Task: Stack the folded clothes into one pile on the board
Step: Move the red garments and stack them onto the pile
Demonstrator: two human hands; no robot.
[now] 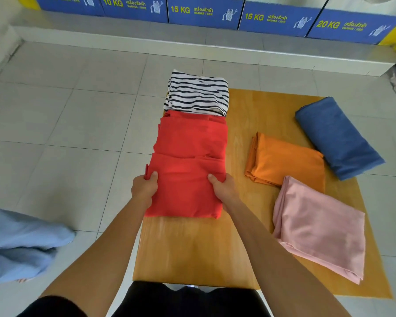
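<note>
- Both hands grip the near end of a folded red cloth [188,161]: the left hand [144,187] pinches its left edge, thumb on top and fingers tucked under, and the right hand [223,187] pinches its right edge the same way.
- The red cloth lies along the left edge of the wooden board [197,250], which rests on a tiled floor [55,110].
- A folded striped shirt [198,93] sits at the board's far left corner, touching the far end of the red cloth (part of it overhangs the board).
- A folded orange cloth [286,160] lies near the middle of the board.
- A folded blue cloth [336,136] lies across the far right corner.
- A folded pink cloth [318,227] lies by the right edge, overlapping the orange one's near corner.
</note>
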